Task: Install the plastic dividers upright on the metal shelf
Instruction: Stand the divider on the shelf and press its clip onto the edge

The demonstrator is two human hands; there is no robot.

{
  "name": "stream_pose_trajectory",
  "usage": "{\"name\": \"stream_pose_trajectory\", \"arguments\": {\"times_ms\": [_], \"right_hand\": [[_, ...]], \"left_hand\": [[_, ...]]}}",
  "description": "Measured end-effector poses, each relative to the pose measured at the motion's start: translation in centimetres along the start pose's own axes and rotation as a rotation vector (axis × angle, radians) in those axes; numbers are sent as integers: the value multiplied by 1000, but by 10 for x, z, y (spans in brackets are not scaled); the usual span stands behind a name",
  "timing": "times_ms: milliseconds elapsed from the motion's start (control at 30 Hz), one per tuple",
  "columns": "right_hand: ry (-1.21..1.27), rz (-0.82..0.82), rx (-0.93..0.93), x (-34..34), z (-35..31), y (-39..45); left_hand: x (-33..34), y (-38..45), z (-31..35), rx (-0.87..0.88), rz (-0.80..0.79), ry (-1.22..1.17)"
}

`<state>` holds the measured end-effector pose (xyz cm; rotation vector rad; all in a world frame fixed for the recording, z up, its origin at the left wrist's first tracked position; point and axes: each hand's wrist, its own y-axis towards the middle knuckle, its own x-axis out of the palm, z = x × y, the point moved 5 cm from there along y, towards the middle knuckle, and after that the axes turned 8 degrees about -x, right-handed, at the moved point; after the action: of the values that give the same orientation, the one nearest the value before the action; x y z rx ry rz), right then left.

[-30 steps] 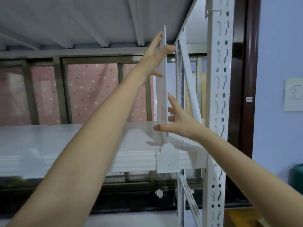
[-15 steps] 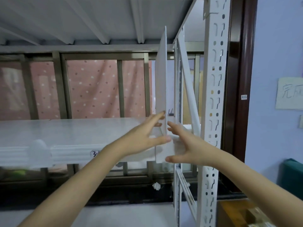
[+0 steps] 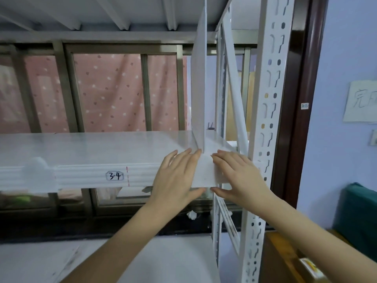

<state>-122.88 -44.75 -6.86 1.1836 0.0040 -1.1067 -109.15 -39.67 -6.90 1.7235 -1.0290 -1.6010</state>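
A tall white plastic divider point(image 3: 199, 82) stands upright near the right end of the white metal shelf point(image 3: 91, 148). Its flat front clip point(image 3: 205, 172) hangs over the shelf's ribbed front edge. My left hand point(image 3: 175, 176) grips the clip's left side, fingers on top and thumb underneath. On the clip's right side my right hand point(image 3: 238, 176) holds it the same way. Another white clip point(image 3: 38, 174) sits on the front edge far to the left.
A perforated white upright post point(image 3: 265, 123) and diagonal brace point(image 3: 234, 88) stand just right of the divider. A label "3-4" point(image 3: 114, 176) is on the shelf edge. Another shelf deck point(image 3: 102, 11) is overhead, a lower shelf point(image 3: 102, 260) below. A window with pink dotted curtain point(image 3: 114, 92) is behind.
My left hand came down from the divider's top to the front clip. My right hand dropped from the divider's side to the clip too. The view tilted downward.
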Motion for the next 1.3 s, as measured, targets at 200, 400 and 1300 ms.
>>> {"name": "stream_pose_trajectory", "arguments": {"times_ms": [200,400,1300], "right_hand": [[22,111,21,9,-5,-2],[78,197,-9,13,-6,-6],[39,327,-139,13,1,5]], "left_hand": [[-1,-5,5,-74,104,71],[1,-10,1,0,146,189],[-3,-6,-14,152,406,53]]}}
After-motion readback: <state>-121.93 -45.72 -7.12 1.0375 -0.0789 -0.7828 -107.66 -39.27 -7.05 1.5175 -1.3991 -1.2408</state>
